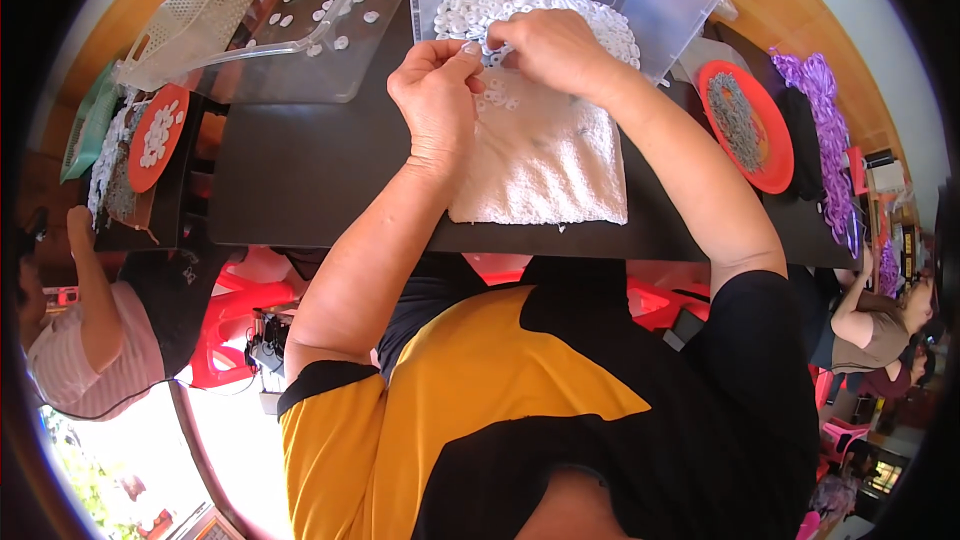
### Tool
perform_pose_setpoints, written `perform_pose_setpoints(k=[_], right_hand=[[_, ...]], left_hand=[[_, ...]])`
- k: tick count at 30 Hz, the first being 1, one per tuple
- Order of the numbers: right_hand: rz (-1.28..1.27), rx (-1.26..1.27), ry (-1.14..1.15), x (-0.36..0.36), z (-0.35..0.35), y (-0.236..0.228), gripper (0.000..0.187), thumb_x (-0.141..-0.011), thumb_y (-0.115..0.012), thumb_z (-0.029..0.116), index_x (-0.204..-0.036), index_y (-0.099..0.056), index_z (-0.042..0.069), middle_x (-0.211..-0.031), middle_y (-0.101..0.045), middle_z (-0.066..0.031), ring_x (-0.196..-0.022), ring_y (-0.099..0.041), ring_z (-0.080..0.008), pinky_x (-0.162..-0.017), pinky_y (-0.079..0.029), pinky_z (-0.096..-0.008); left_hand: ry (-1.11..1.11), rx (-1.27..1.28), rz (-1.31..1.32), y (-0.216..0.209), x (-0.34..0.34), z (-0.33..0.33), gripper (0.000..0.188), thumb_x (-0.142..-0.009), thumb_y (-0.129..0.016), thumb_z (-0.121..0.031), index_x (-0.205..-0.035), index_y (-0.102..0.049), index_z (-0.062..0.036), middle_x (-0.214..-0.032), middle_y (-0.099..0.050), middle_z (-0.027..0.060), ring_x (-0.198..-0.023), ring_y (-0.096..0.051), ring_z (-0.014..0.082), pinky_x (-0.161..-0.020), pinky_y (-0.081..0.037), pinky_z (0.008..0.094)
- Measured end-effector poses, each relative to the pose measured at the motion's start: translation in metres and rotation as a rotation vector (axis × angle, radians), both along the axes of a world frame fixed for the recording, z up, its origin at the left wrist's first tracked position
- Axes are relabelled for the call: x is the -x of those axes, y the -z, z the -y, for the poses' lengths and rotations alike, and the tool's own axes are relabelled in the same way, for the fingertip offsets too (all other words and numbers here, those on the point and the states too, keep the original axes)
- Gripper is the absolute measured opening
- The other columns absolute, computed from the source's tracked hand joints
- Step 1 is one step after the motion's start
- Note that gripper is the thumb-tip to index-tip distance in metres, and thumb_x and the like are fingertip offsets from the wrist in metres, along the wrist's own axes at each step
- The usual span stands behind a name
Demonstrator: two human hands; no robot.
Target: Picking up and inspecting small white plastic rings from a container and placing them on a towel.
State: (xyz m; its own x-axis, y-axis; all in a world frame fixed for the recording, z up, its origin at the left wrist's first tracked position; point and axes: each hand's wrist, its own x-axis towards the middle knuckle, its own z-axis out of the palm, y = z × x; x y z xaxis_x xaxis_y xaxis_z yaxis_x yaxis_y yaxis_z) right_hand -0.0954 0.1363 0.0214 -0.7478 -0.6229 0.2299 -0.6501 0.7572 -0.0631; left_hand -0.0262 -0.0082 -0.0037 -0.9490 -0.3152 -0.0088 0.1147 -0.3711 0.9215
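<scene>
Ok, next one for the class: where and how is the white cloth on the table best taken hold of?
Probably by its two near corners, pinched from the wearer's side. The white cloth lies spread out, its near edge bare and close to the edge of the black table, while small white pieces are heaped toward its far end.

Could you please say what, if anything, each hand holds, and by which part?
That cannot be told: the left hand and the right hand hide their grip near the white pieces.

- Lower left: strong daylight, burnt out to white.
- Centre: white cloth (545, 190) glaring, shaded toward its top.
- Rim: fisheye bending, black corners.
- Far right: dimmer, soft detail.
</scene>
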Motion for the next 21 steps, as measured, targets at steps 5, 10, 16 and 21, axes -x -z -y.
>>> perform_pose_setpoints(k=[5,10,16,21], right_hand=[[-0.054,-0.063,0.045,-0.002,-0.004,0.007,0.016,-0.077,-0.064,0.010,-0.093,-0.067,0.011,-0.082,-0.068,-0.0097,-0.078,-0.066,-0.0315,-0.068,-0.050,-0.0437],[0.104,0.265,0.144,-0.030,-0.023,-0.009,0.013,-0.081,-0.058,0.010,-0.092,-0.067,0.009,-0.085,-0.069,-0.0087,-0.078,-0.066,-0.0302,-0.071,-0.051,-0.0395],[0.019,0.300,0.104,-0.061,-0.060,0.019,0.015,-0.081,-0.057,0.009,-0.090,-0.069,0.012,-0.087,-0.069,-0.0084,-0.079,-0.066,-0.0308,-0.070,-0.051,-0.0413],[-0.020,0.428,0.183,-0.058,-0.079,0.001,0.018,-0.081,-0.056,0.005,-0.092,-0.068,0.012,-0.088,-0.069,-0.0077,-0.078,-0.066,-0.0306,-0.067,-0.051,-0.0402]], left_hand=[[0.044,0.026,-0.039,0.003,0.001,-0.007,0.007,-0.083,-0.067,-0.003,-0.083,-0.062,0.0022,-0.069,-0.061,0.0046,-0.054,-0.053,0.0089,-0.046,-0.038,0.0224],[0.122,0.020,0.000,-0.003,-0.007,-0.006,0.008,-0.083,-0.067,-0.004,-0.083,-0.062,0.0029,-0.069,-0.061,0.0055,-0.054,-0.054,0.0096,-0.041,-0.037,0.0227],[0.418,0.084,0.064,0.006,-0.005,-0.010,0.009,-0.086,-0.065,-0.006,-0.087,-0.064,0.0031,-0.074,-0.063,0.0086,-0.058,-0.058,0.0123,-0.044,-0.039,0.0226],[0.466,0.075,0.069,0.004,-0.006,-0.008,0.009,-0.087,-0.064,-0.006,-0.087,-0.063,0.0027,-0.074,-0.063,0.0093,-0.059,-0.058,0.0134,-0.043,-0.039,0.0231]])
